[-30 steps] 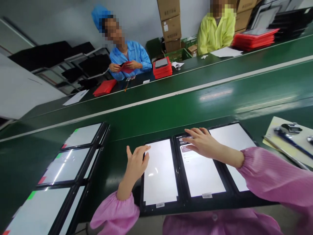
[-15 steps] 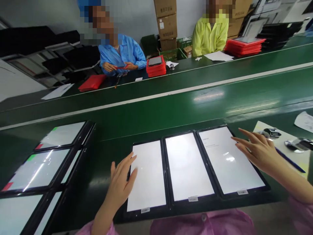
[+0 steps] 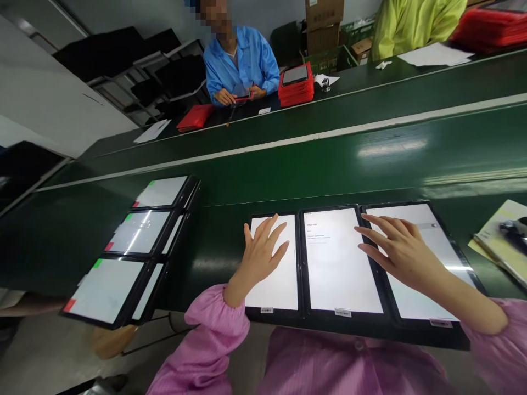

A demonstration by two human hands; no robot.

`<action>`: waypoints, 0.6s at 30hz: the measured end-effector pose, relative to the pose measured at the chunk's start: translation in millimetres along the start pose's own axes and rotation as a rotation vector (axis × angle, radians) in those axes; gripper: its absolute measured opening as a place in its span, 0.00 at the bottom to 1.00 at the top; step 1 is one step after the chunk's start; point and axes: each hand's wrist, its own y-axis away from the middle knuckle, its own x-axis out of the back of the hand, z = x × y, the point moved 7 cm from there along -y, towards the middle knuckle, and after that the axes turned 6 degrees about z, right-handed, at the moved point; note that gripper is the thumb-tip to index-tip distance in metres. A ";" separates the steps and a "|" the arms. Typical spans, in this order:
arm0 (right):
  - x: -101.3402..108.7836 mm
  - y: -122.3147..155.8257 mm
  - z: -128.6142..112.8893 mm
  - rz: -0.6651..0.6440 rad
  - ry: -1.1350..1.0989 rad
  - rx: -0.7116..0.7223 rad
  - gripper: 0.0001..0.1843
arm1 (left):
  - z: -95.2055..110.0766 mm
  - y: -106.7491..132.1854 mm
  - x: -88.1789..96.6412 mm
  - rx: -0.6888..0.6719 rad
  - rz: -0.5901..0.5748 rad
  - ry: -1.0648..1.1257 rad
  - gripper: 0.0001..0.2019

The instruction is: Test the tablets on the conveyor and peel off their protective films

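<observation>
Three tablets with bright white screens lie side by side at the bench's near edge. Over the upper part of the left tablet (image 3: 284,291) is my left hand (image 3: 261,255), fingers spread, holding nothing; whether a fingertip touches the glass I cannot tell. The middle tablet (image 3: 341,274) shows a page headed "Internet". My right hand (image 3: 399,247) reaches across the right tablet (image 3: 411,302), fingers apart and nothing in them, with its fingertips near the seam beside the middle tablet. A small barcode label sits on each tablet's lower frame.
Stacks of tablets (image 3: 111,288) with green and red corner tabs stand on the left. Papers with a dark object (image 3: 504,236) lie at the right. Across the green bench (image 3: 263,170), a person in blue (image 3: 242,60) handles a device beside red sleeves (image 3: 296,93).
The view has swung left and down. My right hand has moved left from the right tablet's outer edge to over it. The middle tablet's blank screen now shows the "Internet" page.
</observation>
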 end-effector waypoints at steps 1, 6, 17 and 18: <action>-1.1 -2.2 -0.3 0.014 0.013 0.005 0.27 | 1.5 0.7 1.0 -0.007 0.007 0.000 0.20; 4.3 -7.7 -3.2 0.068 0.074 0.019 0.32 | 14.1 4.1 6.1 -0.070 0.053 0.017 0.17; 44.8 36.9 -148.0 -0.136 -0.617 0.415 0.23 | -27.5 11.1 22.0 0.195 0.100 -0.039 0.18; 39.8 40.9 -152.3 -0.178 -0.702 0.401 0.21 | -36.4 11.1 22.0 0.246 0.078 -0.056 0.19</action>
